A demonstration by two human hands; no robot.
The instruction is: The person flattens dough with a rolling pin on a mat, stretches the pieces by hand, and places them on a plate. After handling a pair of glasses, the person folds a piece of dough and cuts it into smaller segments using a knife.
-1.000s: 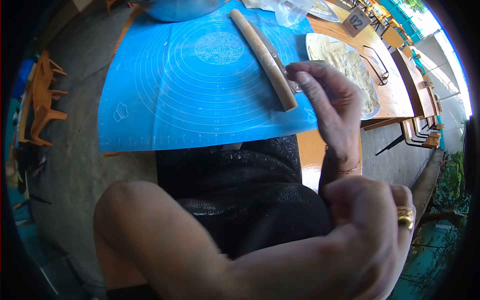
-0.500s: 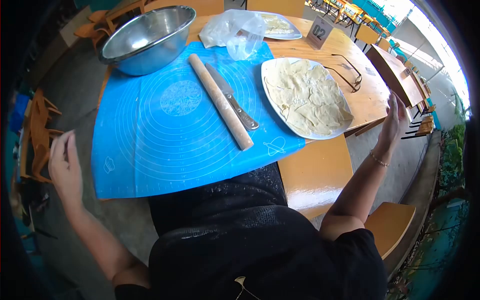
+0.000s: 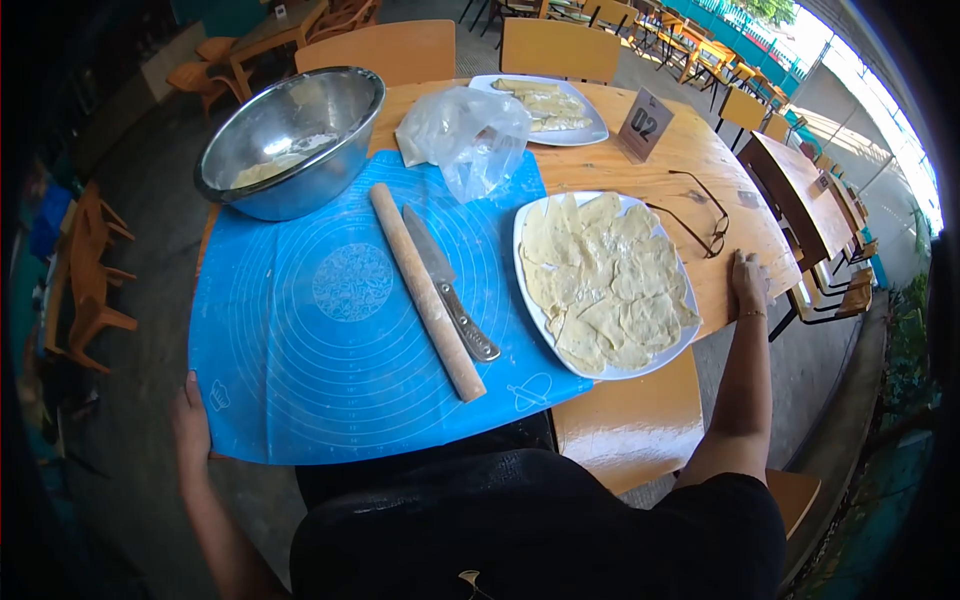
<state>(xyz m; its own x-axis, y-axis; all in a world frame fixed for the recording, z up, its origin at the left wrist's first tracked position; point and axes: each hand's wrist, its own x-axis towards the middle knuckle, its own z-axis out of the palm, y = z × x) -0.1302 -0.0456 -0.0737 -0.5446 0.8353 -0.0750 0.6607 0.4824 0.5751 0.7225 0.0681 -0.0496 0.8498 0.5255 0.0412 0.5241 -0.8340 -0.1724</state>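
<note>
My left hand point(image 3: 190, 425) is at the near left corner of the blue silicone baking mat point(image 3: 260, 400), fingers stretched along its edge. My right hand point(image 3: 748, 280) rests at the table's right edge, fingers extended and holding nothing, near the eyeglasses point(image 3: 718, 238). Between my hands, a wooden rolling pin point(image 3: 425, 290) lies slanted on the mat, with a knife point(image 3: 447, 290) along its right side. A white plate point(image 3: 532, 308) carries overlapping flat, pale dough pieces point(image 3: 610, 280) and reaches over the mat's right side.
A steel bowl point(image 3: 345, 165) with pale dough point(image 3: 268, 170) stands at the back left. A plastic bag point(image 3: 470, 135) lies beside it. Behind are another plate point(image 3: 590, 130) of dough strips and a "02" sign point(image 3: 645, 125). Wooden chairs point(image 3: 560, 48) surround the table point(image 3: 735, 175).
Both hands have come from the air beside the table to its edges, the left lower and inward, the right lower and inward. The view has tilted up, showing dough inside the bowl.
</note>
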